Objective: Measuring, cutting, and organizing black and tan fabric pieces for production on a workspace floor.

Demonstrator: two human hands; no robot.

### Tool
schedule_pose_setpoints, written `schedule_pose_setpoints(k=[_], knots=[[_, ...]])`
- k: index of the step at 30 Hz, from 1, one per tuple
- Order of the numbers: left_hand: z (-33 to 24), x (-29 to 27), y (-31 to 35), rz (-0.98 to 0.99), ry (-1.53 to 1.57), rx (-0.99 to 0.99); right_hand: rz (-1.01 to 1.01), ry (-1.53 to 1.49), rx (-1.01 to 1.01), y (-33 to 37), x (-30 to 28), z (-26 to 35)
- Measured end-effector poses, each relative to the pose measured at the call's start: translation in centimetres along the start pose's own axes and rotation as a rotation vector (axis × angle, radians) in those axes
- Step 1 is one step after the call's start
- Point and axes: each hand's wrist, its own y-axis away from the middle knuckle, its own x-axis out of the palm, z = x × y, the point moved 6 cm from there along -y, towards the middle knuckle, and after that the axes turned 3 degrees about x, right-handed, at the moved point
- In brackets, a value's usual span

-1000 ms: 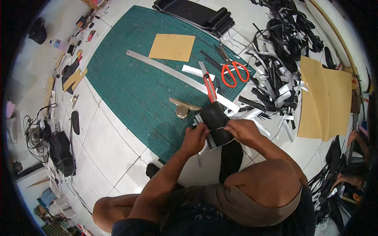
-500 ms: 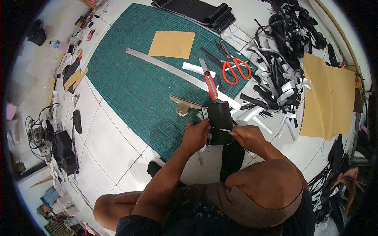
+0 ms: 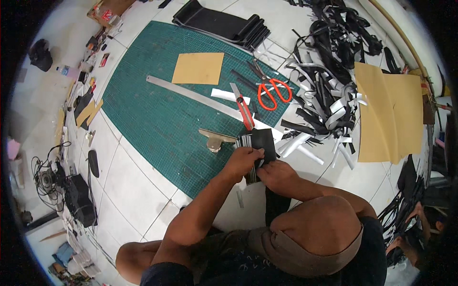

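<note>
A stack of black sheet pieces with pale edges [image 3: 264,139] is between my hands, just off the corner of the green cutting mat. My left hand [image 3: 242,162] grips the left side of it, thumb on top. Closed against the lower right side is my right hand [image 3: 278,178], its fingertips partly hidden. The lower part of the stack is mostly covered by the hands. Left of the stack lies a metal bulldog clip [image 3: 213,139]. Just above it rests a red utility knife [image 3: 245,112], with its blade out.
The green cutting mat [image 3: 152,124] bears a steel ruler [image 3: 191,97], a tan card [image 3: 198,68] and orange-handled scissors [image 3: 273,93]. Black and white offcuts [image 3: 329,102] pile up to the right, beside tan sheets [image 3: 389,114]. Folded black material [image 3: 217,24] lies beyond the mat.
My hands have come closer together, the right one moving left onto the stack. The pale strip seen between them earlier no longer shows. The whole view has shifted slightly.
</note>
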Motion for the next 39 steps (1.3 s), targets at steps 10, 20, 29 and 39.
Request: schedule_pose_setpoints(k=[10, 20, 29, 39], knots=[[2.5, -0.6, -1.9, 0.270, 0.323, 0.194, 0.017, -0.335, 0.251, -3.4, -3.5, -5.3], [2.0, -0.4, -0.1, -0.182, 0.068, 0.545, -0.156, -0.410, 0.324, -2.6, -1.4, -6.1], [0.4, 0.5, 1.6, -0.373, -0.486, 0.684, -0.236, -0.079, 0.068, -2.1, -1.4, -4.8], [2.0, -0.6, -0.1, -0.290, -0.100, 0.709, -0.254, -0.224, 0.460, -2.1, -1.4, -5.5]])
